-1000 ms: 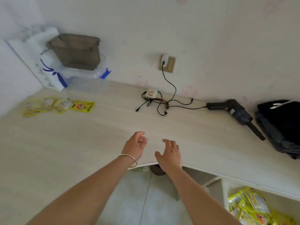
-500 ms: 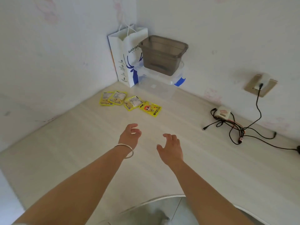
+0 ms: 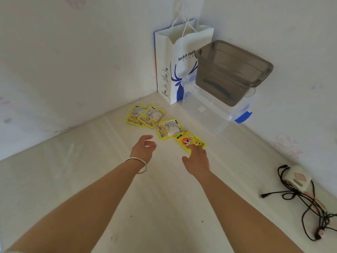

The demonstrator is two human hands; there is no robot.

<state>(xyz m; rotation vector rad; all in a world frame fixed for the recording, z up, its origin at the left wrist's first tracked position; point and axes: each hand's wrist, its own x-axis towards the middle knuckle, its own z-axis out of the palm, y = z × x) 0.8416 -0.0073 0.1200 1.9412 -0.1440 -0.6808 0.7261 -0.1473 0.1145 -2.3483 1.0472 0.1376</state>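
Grip, right hand (image 3: 197,159): fingers extended and nothing held, with the index tip set at the near edge of the cartoon-printed yellow sachet (image 3: 189,139). Contact cannot be confirmed. The sachet is lying flat on the worktop (image 3: 91,179), directly ahead of that hand, its long axis running obliquely from far-left to near-right.

Grip, left hand (image 3: 145,148): loosely curled, empty, and farther from the sachet.

Three further yellow sachets (image 3: 151,116) are ranged beyond. The sachet's near corner is hidden beneath the fingers.
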